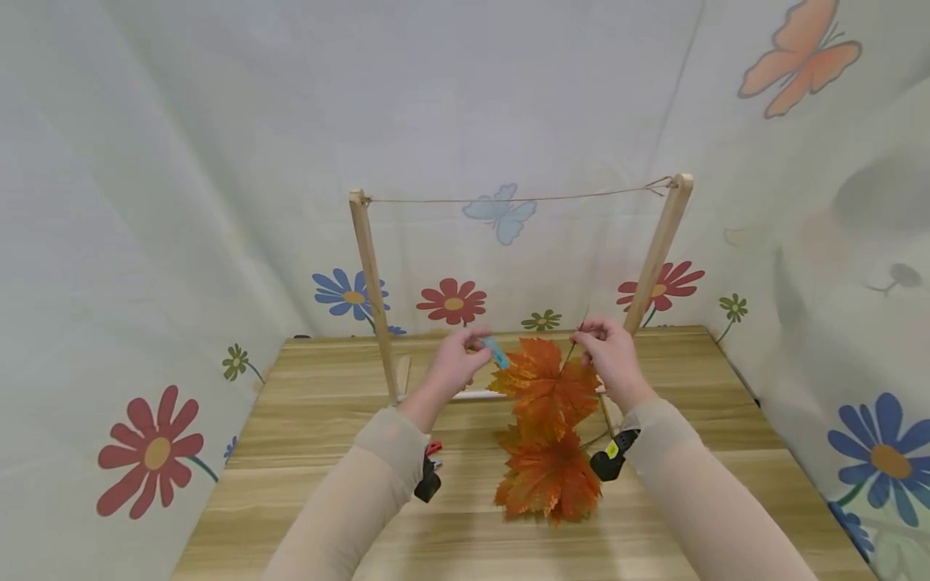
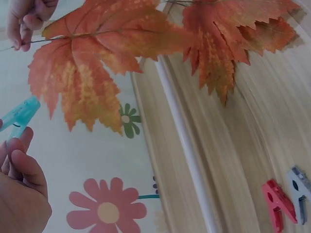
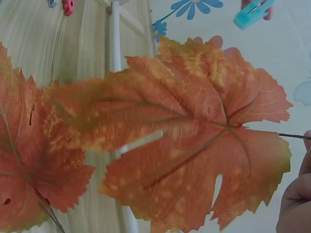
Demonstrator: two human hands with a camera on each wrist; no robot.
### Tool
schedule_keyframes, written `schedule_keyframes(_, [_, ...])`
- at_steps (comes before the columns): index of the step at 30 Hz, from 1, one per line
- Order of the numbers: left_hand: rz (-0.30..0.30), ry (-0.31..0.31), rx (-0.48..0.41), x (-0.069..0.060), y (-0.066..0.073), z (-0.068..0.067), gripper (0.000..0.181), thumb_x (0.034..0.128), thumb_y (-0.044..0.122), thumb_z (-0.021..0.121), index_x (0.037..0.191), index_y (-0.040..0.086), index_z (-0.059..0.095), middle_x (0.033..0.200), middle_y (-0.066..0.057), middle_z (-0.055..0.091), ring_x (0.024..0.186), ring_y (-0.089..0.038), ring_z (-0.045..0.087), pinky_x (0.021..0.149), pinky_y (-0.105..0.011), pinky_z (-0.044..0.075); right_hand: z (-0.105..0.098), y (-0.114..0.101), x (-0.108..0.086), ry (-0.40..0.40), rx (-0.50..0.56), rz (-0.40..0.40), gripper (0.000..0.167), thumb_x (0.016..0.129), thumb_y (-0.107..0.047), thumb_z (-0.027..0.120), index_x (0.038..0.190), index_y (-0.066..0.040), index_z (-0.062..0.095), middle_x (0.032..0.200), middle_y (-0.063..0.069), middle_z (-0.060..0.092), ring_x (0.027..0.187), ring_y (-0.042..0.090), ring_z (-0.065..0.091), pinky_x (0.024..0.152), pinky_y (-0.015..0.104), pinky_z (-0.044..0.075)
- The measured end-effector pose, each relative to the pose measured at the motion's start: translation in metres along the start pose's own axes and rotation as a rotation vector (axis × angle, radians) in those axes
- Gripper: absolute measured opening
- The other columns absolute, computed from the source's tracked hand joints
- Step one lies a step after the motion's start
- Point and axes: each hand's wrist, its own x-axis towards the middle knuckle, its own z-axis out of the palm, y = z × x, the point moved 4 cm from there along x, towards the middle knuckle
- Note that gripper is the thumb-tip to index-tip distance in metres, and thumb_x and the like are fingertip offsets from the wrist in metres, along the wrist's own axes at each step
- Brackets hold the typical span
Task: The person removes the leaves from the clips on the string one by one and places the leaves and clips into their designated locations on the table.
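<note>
My left hand point(image 1: 462, 358) pinches a light blue clothespin point(image 1: 496, 353); in the left wrist view the clothespin point(image 2: 22, 116) points toward a leaf. Between its fingertips my right hand point(image 1: 609, 352) holds the thin stem of an orange artificial maple leaf point(image 1: 548, 383), which hangs from it. The same leaf point(image 3: 204, 121) spreads across the right wrist view, its stem point(image 3: 291, 136) running to the fingers. The clothespin stands close to the leaf's edge, apart from it in the left wrist view. More orange leaves point(image 1: 550, 480) lie on the table below.
A wooden frame with two posts point(image 1: 372, 294) stands at the back of the table point(image 1: 312, 452). A thin string point(image 1: 508, 199) runs between the post tops, and a white rod point(image 2: 182, 131) crosses low down. Red point(image 2: 278, 205) and grey point(image 2: 300, 187) clothespins lie near the left forearm.
</note>
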Motion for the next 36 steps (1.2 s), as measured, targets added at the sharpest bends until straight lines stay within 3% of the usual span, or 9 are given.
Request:
schedule_keyframes(9, [-0.041,-0.005,-0.018,-0.007,-0.020,-0.003,0.034,0.0883,0.021,0.064,0.121,0.017,0.059,0.101,-0.003,0.062,0.043,-0.014,0.038,0.041,-0.024,0.038,0.002,0.011,-0.002,0.014,0.069,0.035,0.024,0.095,-0.019,0.057,0.108,-0.002,0.048,0.093,0.003,0.063,0.053,0.011,0.048,0.052,0.026,0.043])
schedule_keyframes(16, [-0.084,0.018,-0.025,-0.014,-0.035,-0.008,0.032,0.0870,0.019,0.064,0.118,0.014,0.059,0.102,-0.004,0.061,0.045,-0.013,0.041,0.039,-0.023,0.036,0.004,0.021,-0.005,0.043,0.110,0.061,0.021,0.094,-0.016,0.057,0.107,-0.003,0.048,0.101,0.014,0.063,0.051,0.009,0.048,0.046,0.023,0.038])
schedule_keyframes(25, [-0.130,0.039,-0.040,-0.026,-0.060,-0.011,0.031,0.0860,0.017,0.065,0.116,0.016,0.060,0.099,-0.003,0.060,0.053,-0.013,0.043,0.044,-0.024,0.038,0.006,0.037,-0.010,0.070,0.232,0.105,0.014,0.094,-0.009,0.056,0.103,-0.005,0.045,0.087,0.004,0.064,0.048,0.009,0.045,0.044,0.021,0.034])
schedule_keyframes(32, [-0.090,0.050,0.015,-0.034,-0.072,-0.015,0.033,0.0857,0.018,0.067,0.119,0.017,0.062,0.107,0.000,0.060,0.055,-0.016,0.043,0.049,-0.028,0.043,0.007,0.046,-0.013,0.091,0.234,0.129,0.014,0.094,-0.010,0.055,0.103,-0.006,0.045,0.090,0.006,0.065,0.046,0.009,0.042,0.043,0.021,0.036])
schedule_keyframes(36, [-0.070,0.063,0.010,-0.035,-0.078,-0.017,0.032,0.0847,0.017,0.068,0.116,0.017,0.063,0.106,-0.001,0.060,0.056,-0.016,0.043,0.050,-0.029,0.045,0.007,0.051,-0.014,0.091,0.250,0.136,0.012,0.095,-0.009,0.054,0.102,-0.006,0.046,0.085,0.000,0.065,0.046,0.008,0.043,0.043,0.021,0.035])
